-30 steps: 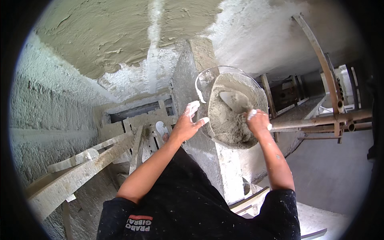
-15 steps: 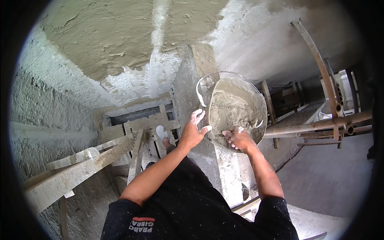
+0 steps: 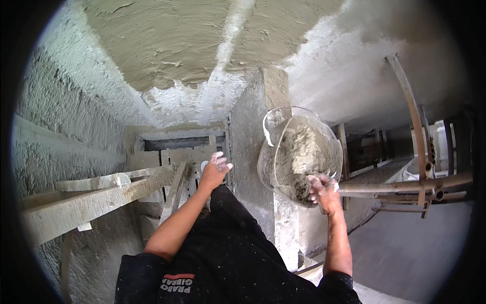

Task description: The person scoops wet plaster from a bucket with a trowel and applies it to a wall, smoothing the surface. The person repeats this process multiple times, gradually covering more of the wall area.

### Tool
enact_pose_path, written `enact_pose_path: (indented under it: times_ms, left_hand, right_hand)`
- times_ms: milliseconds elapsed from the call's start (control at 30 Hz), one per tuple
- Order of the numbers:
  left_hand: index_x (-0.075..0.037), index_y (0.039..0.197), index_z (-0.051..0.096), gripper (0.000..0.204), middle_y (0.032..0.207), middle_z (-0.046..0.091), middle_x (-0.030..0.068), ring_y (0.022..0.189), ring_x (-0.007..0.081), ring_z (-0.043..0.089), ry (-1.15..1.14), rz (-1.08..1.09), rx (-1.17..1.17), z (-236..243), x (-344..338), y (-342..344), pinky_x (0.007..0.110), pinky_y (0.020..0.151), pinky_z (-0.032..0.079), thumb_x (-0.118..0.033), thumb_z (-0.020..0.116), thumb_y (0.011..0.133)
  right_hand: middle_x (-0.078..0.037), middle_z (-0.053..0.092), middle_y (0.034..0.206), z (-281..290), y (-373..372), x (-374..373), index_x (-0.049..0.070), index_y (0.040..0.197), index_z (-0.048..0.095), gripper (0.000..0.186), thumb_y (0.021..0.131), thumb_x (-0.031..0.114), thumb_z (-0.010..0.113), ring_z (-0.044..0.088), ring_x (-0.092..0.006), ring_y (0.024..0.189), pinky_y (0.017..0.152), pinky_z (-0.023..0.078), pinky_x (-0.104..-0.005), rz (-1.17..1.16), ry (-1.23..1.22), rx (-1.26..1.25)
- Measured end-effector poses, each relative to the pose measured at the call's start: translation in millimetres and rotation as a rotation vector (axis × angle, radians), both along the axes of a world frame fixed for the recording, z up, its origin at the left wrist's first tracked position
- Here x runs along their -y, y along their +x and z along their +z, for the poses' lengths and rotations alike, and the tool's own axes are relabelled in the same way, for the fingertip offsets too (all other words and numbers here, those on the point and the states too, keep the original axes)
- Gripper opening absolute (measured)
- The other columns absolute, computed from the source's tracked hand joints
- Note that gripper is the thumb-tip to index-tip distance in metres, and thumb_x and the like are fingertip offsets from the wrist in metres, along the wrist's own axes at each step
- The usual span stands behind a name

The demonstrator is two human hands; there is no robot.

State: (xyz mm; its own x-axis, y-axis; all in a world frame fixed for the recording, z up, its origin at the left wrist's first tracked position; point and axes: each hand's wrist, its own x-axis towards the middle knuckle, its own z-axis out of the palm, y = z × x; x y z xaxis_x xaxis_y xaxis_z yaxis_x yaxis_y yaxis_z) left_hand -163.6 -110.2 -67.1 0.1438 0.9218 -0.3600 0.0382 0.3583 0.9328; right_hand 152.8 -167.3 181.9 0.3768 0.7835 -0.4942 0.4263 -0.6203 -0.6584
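A bucket of wet grey mortar stands on a ledge right of centre, its wire handle resting against the far side. Over the near right rim, my right hand is closed round what looks like the grip of a trowel. A lighter, blurred heap of mortar stretches away from its fingers and hides the blade. My left hand is raised in the air left of the bucket, fingers apart and dusted white, with nothing in it.
Wooden planks cross at the left. Below my left hand is a slatted platform. Fresh plaster covers the upper wall. Bamboo poles and an upright timber form scaffolding at the right.
My left hand has moved left, away from the bucket's rim. My right hand has risen out of the mortar toward the near right rim, and a mortar heap now shows beyond it. The view has shifted.
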Motion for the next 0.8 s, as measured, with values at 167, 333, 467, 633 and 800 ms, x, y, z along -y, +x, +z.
enact_pose_path:
  times_ms: [167,333,467,633,800]
  left_hand:
    - [0.002,0.129,0.060,0.056,0.118,0.074,0.0180,0.111,0.0312,0.071,-0.071,0.010,-0.411,-44.0,30.4,-40.5,0.040,0.095,0.054,-0.034,0.076,0.090]
    - [-0.002,0.123,0.066,0.049,0.110,0.074,0.0187,0.108,0.0337,0.070,-0.243,0.090,-0.460,-86.8,61.9,-64.5,0.043,0.094,0.053,-0.035,0.076,0.089]
    - [0.000,0.124,0.065,0.048,0.112,0.074,0.0198,0.110,0.0326,0.070,-0.342,0.225,-0.408,-102.4,83.3,-75.0,0.042,0.094,0.054,-0.031,0.077,0.089]
    - [0.001,0.126,0.063,0.045,0.114,0.074,0.0193,0.113,0.0302,0.070,-0.452,0.387,-0.309,-112.6,102.3,-85.7,0.038,0.096,0.053,-0.024,0.075,0.091]
    - [0.001,0.127,0.062,0.043,0.112,0.075,0.0182,0.107,0.0261,0.072,-0.588,0.569,-0.197,-136.6,121.9,-81.5,0.036,0.094,0.054,-0.023,0.073,0.093]
  right_hand:
    - [0.000,0.058,0.064,56.4,-20.3,-64.0,0.005,0.083,0.063,0.026,0.095,0.024,0.075,0.053,-0.0066,0.051,0.045,0.042,-0.0233,0.252,0.125,0.169]
    - [0.001,0.056,0.064,45.9,-84.3,-167.7,0.004,0.082,0.063,0.033,0.090,0.031,0.081,0.052,-0.0076,0.054,0.049,0.043,-0.0254,0.578,0.101,0.127]
    - [-0.001,0.060,0.066,-28.1,-158.1,-245.2,0.008,0.084,0.064,0.040,0.086,0.043,0.084,0.055,-0.0094,0.056,0.052,0.046,-0.0288,0.907,0.044,0.148]
    - [-0.011,0.072,0.087,-182.7,-244.3,-308.4,0.007,0.097,0.068,0.046,0.089,0.051,0.073,0.069,-0.0307,0.080,0.078,0.056,-0.0432,1.298,0.192,0.381]
    - [-0.017,0.073,0.115,-310.6,-291.7,-317.3,0.013,0.117,0.071,0.045,0.091,0.050,0.065,0.068,-0.0382,0.108,0.095,0.054,-0.0489,1.611,0.040,0.496]
